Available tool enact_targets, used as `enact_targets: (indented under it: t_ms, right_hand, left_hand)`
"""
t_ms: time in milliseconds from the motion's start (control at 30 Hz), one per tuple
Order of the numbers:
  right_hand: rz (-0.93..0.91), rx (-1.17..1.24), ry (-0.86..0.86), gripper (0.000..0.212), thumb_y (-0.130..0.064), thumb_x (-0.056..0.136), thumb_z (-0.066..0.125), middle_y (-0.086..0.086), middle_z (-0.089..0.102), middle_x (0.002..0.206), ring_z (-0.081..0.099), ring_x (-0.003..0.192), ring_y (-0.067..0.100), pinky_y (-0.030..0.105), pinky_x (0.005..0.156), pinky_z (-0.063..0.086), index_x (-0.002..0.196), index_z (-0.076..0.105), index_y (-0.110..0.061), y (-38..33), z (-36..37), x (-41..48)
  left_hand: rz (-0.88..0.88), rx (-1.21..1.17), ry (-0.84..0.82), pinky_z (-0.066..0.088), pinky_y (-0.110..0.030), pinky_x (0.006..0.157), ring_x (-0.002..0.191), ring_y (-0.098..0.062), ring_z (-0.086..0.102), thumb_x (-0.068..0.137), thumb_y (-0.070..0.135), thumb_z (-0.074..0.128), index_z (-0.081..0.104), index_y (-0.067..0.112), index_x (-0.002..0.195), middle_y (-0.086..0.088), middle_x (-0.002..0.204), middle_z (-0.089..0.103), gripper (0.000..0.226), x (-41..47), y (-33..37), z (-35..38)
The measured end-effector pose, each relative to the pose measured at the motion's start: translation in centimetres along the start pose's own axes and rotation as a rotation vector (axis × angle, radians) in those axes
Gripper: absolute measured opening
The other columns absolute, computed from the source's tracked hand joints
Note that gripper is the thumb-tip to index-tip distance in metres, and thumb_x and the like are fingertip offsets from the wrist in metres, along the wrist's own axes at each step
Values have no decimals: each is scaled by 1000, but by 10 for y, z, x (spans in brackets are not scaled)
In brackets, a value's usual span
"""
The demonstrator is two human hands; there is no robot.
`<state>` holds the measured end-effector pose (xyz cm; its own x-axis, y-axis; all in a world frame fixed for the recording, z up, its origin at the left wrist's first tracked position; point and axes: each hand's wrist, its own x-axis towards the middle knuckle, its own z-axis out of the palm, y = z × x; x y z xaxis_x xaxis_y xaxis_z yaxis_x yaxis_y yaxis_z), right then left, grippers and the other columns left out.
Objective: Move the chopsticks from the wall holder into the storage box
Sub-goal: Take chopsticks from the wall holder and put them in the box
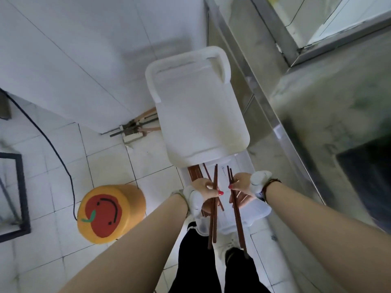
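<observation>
Left hand [204, 188] gripping dark chopsticks [214, 208], right hand [241, 187] gripping another pair [237, 210], both above clear storage box [257, 212]

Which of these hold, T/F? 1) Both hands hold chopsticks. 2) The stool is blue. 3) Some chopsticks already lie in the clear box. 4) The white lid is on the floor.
1) True: the left hand and the right hand each grip dark chopsticks.
2) False: the stool is orange with a red apple face.
3) True: several lie in the clear box.
4) False: the white lid stands raised above the box.
</observation>
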<state>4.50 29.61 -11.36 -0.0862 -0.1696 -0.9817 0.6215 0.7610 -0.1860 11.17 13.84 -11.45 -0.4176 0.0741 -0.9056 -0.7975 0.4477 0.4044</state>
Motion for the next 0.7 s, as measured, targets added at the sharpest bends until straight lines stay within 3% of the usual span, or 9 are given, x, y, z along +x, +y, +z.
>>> enact_targets:
  t_ms: [67,133,200,333,433,500,567,633,700]
  right_hand:
    - [-48,94,97,6,-6,97,48,23,68,86,65,61,28,41,62,59,99,46,-1,-2,-4,18]
    - [-105,161,156,20,-4,94,52,27,65,101,64,66,31,46,68,58,111,42,-3,-4,-4,32]
    - [-137,277,218,24,1,93,52,23,64,88,62,65,31,50,69,55,113,40,-4,-4,-5,48]
    - [-280,390,365,21,7,92,46,12,52,73,55,62,26,37,55,48,105,40,-8,-7,-2,62]
    - [-375,358,426,18,0,91,42,12,53,75,55,69,29,33,52,45,102,44,-14,-11,-2,73]
    - [-379,299,501,13,-7,90,41,11,57,79,57,68,29,41,61,51,92,47,-18,-14,-4,82]
    - [-351,133,512,9,-13,90,42,2,60,80,62,70,23,42,75,55,90,49,-18,-14,-6,88]
    - [-315,32,490,14,-14,88,43,-4,61,80,66,77,21,42,82,57,99,49,-19,-14,-6,89]
    - [-293,-63,479,29,-13,87,42,-4,61,81,68,86,24,43,84,56,115,45,-22,-13,-4,89]
  left_hand:
    - [-59,-61,39,55,-47,91,107,-35,66,81,21,70,60,4,119,-19,117,67,42,26,1,0]
    - [-122,-146,56,58,-51,83,100,-36,69,80,17,72,58,4,118,-21,112,69,42,38,3,0]
    - [-91,-77,86,57,-49,88,103,-37,67,81,15,70,56,3,119,-21,116,67,42,57,4,4]
    - [-84,-38,150,54,-47,92,109,-37,65,81,15,67,53,4,123,-20,120,64,46,84,3,6]
    - [-125,-114,122,56,-50,88,104,-36,67,75,17,70,53,14,101,-15,112,69,32,114,-13,6]
    - [-125,-115,183,57,-40,87,99,-31,68,79,12,68,48,20,77,-12,101,71,22,102,-2,2]
    - [-148,-82,209,50,-14,75,92,-22,64,85,9,63,43,21,66,-4,86,66,30,96,5,-3]
    - [-146,-19,231,45,-10,78,102,-22,63,87,13,60,54,12,74,-3,92,67,15,99,5,-4]
    - [-157,-17,263,47,-26,96,114,-25,62,86,16,60,62,0,102,-8,111,70,22,104,5,-4]
